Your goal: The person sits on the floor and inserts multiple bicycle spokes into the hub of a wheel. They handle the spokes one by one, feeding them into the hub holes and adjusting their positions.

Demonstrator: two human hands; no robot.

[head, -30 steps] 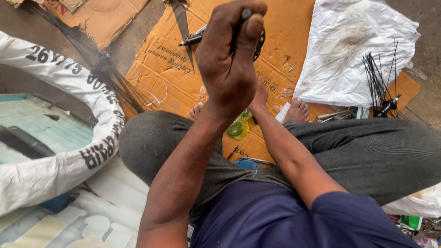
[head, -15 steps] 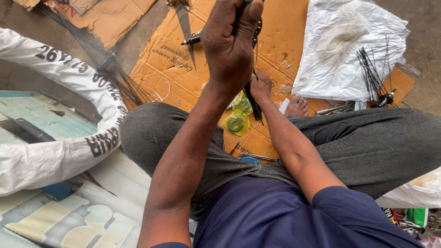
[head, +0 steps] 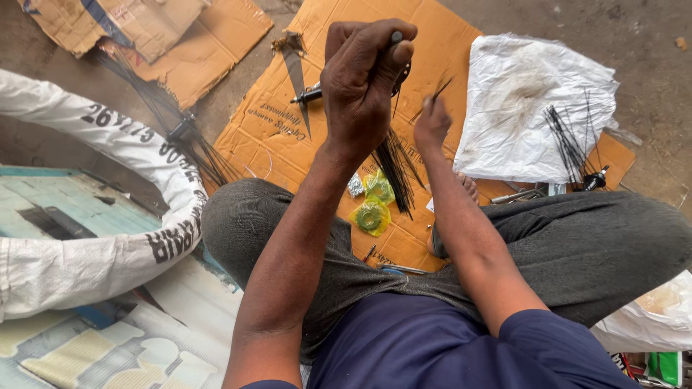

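Observation:
My left hand point(head: 360, 86) is raised in a fist, closed around a dark tool handle point(head: 396, 37) whose tip sticks out above the thumb. Just to its right and a little lower, my right hand point(head: 431, 124) pinches one thin black rod point(head: 441, 90) that points up and to the right. Beneath both hands a bundle of thin black rods point(head: 393, 169) lies on the orange cardboard sheet point(head: 267, 137). I sit cross-legged, with my knees on either side of the cardboard.
A pointed metal blade point(head: 297, 72) and a black-handled tool point(head: 308, 94) lie on the cardboard. Yellow-green packets point(head: 370, 216) sit by my feet. A white plastic sheet point(head: 519, 94) holds more black rods point(head: 569, 140). At the left are a white woven sack point(head: 94, 122) and another rod bundle point(head: 184, 133).
My right hand has risen from near my feet to just beside my left fist and now pinches a single thin rod. The left hand stays raised on the tool.

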